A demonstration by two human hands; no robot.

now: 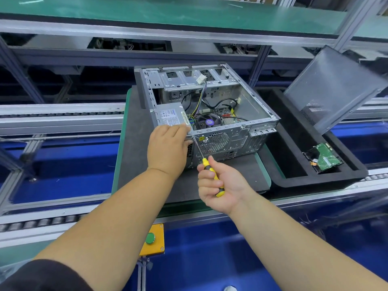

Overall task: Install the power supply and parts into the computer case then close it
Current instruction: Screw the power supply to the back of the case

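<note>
An open silver computer case (pixel 260 106) lies on its side on a dark mat (pixel 136 148). The grey power supply (pixel 170 115) sits in its near left corner. My left hand (pixel 168 148) lies over the case's rear corner, fingers resting on the power supply's near edge. My right hand (pixel 218 183) grips a yellow and black screwdriver (pixel 212 171). Its metal tip touches the case's rear panel at the upper left, just beside my left fingers. Cables, a fan and the motherboard show inside the case.
The grey side panel (pixel 336 87) leans tilted at the right, over a black foam tray (pixel 294 181). A hard drive (pixel 324 158) with a green circuit board lies in that tray. A yellow box with a green button (pixel 152 238) sits at the bench's front edge. Roller conveyor rails run left and right.
</note>
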